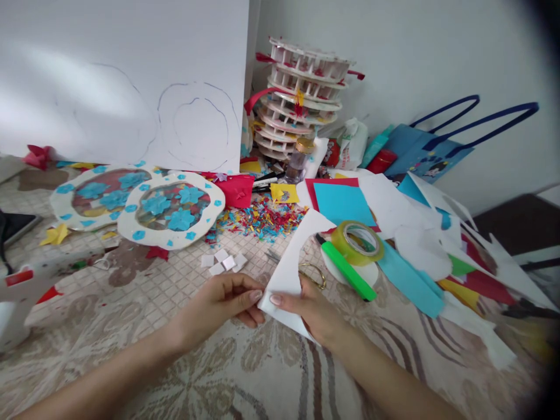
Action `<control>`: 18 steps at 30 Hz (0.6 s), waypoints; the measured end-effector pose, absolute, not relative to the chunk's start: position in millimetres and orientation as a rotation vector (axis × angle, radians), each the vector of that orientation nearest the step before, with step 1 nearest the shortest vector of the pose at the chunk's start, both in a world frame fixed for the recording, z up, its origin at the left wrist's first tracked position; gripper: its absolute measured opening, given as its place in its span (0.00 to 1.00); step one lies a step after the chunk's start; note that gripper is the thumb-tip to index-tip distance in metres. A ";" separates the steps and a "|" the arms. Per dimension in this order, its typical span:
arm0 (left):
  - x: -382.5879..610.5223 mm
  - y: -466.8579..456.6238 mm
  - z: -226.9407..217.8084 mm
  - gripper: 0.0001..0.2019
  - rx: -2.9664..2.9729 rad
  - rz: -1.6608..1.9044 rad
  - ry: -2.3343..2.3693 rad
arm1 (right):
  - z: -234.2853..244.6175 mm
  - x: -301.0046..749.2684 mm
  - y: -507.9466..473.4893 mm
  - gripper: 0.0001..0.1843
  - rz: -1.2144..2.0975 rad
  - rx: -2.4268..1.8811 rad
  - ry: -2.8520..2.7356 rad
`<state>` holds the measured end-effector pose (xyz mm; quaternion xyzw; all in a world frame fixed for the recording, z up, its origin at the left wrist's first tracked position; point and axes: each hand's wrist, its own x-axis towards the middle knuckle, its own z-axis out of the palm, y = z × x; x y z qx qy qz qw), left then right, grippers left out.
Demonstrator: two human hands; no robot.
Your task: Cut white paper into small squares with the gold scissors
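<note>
Holding a white cut-out sheet (286,269) low over the patterned cloth (184,291), both hands meet at its near corner. The left hand (221,304) has its grip pinched on that corner with thumb and fingertips, and the right hand (312,312) pinches it too, thumb on top. Small white squares (224,261) sit just past the left hand. A tape roll (359,242) and a green marker (347,271) lie just right of the sheet, and gold scissor handles (313,274) lie beside it.

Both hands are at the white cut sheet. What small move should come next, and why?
Probably tighten the left hand on the corner of the white sheet: its fingers seem only to touch the edge there, while the right hand carries the sheet, and the gold-handled scissors lie just behind that hand.
</note>
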<state>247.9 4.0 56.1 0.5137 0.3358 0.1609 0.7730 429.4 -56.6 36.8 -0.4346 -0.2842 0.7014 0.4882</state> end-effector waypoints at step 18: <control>247.5 2.5 57.4 0.13 0.974 0.354 0.761 | 37.3 426.4 -57.0 0.13 1.653 -1.052 -0.714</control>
